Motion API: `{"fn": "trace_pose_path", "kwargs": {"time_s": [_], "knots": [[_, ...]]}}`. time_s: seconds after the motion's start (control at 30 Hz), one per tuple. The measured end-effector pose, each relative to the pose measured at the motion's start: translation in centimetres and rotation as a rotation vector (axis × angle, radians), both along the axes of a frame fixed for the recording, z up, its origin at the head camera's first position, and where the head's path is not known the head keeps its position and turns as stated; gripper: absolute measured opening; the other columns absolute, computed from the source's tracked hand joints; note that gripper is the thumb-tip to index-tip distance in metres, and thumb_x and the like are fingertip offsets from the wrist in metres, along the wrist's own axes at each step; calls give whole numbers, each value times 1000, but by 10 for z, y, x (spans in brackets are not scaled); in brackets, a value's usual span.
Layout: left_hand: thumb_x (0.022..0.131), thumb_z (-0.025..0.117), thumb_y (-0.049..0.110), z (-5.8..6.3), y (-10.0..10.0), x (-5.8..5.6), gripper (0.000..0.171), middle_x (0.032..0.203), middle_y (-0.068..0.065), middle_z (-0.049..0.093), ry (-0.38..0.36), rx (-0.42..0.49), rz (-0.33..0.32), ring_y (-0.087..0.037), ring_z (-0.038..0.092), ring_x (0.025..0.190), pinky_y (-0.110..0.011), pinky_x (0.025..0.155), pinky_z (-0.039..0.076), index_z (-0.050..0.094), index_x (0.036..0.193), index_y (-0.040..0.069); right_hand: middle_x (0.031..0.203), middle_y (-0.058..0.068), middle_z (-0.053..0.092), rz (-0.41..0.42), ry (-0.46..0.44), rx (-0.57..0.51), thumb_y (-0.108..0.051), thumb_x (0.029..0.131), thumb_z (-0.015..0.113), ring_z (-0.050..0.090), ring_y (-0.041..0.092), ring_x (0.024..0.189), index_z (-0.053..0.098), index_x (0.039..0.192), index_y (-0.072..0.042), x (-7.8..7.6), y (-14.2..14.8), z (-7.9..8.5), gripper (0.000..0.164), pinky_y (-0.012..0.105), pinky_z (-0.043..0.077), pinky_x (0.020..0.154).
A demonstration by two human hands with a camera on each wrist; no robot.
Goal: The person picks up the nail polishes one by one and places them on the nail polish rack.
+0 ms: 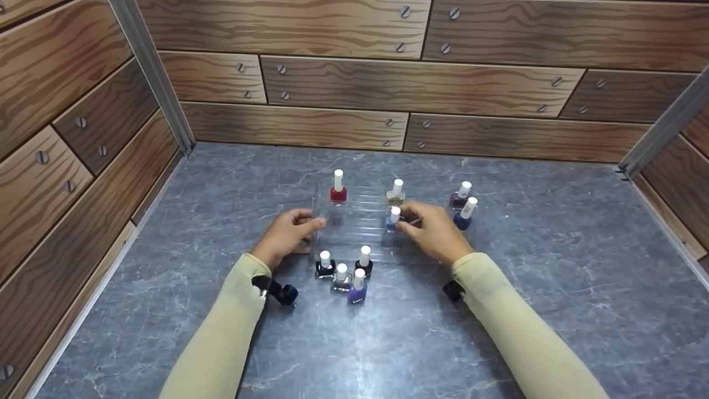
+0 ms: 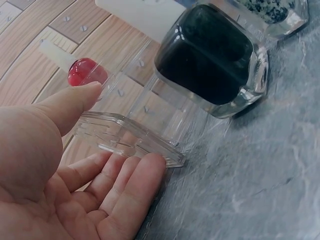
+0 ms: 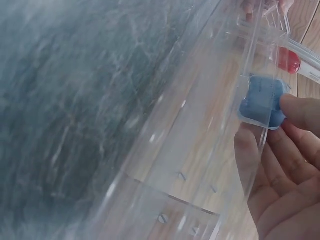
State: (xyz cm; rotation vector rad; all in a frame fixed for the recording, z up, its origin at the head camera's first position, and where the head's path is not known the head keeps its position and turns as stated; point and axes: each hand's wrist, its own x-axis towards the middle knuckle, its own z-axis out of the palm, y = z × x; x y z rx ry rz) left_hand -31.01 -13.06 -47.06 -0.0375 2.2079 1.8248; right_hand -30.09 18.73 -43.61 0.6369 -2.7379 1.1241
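Observation:
My right hand [image 1: 435,230] pinches a light blue nail polish bottle [image 1: 391,223] with a white cap, between thumb and fingers. The bottle is upright at a clear plastic stepped rack [image 1: 354,227]; its blue body [image 3: 260,100] shows through the plastic in the right wrist view. My left hand [image 1: 285,230] holds the rack's left side panel [image 2: 125,131], thumb on one side and fingers on the other. On the rack's back part stand a red nail polish bottle [image 1: 338,194] and a pale gold one [image 1: 395,197].
In front of the rack, several bottles stand close together, among them a black one [image 1: 325,269], a glittery one [image 1: 342,281] and a purple one [image 1: 357,293]. Right of my right hand are a dark purple bottle [image 1: 459,199] and a dark blue one [image 1: 463,220]. Wood-patterned walls [image 1: 332,83] border the grey marbled table [image 1: 554,249].

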Motion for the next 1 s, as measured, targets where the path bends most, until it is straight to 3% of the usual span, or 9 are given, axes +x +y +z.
{"fn": "trace_pose_path", "kwargs": {"time_s": [0.33, 0.6, 0.7, 0.9, 1.0], "knots": [[97, 75, 37, 2, 0, 1, 70, 132, -14, 62, -4, 0, -4, -26, 60, 111, -38, 88, 64, 46, 151, 4, 109, 10, 76, -23, -29, -4, -9, 94, 75, 72, 27, 100, 73, 109, -5, -4, 1, 1, 16, 45, 60, 94], [95, 76, 38, 0, -2, 1, 72, 132, -14, 61, -8, -3, -1, -29, 61, 113, -38, 88, 64, 46, 152, 5, 119, 13, 73, -28, -69, -49, -6, 94, 74, 69, 30, 108, 68, 126, -2, 2, 5, 2, 33, 47, 57, 101], [95, 76, 38, -2, -3, 0, 73, 133, -15, 61, -2, -7, -2, -30, 60, 114, -39, 89, 63, 45, 152, 4, 116, 15, 72, -31, -23, -79, -3, 95, 71, 69, 29, 106, 67, 125, -1, 9, 9, 7, 31, 44, 58, 98], [95, 76, 39, -3, -2, 0, 74, 132, -14, 61, -4, -3, -10, -29, 60, 113, -38, 88, 64, 46, 152, 5, 104, 14, 74, -90, 138, -216, 5, 93, 68, 69, 20, 93, 71, 113, 2, 30, 30, 31, 20, 20, 60, 84], [95, 76, 39, -1, -2, 0, 72, 131, -14, 61, -5, -7, -9, -28, 60, 112, -38, 87, 64, 47, 151, 5, 97, 12, 74, -130, 243, -309, 9, 92, 69, 68, 14, 85, 72, 104, 3, 39, 41, 44, 14, 15, 58, 76]]}}
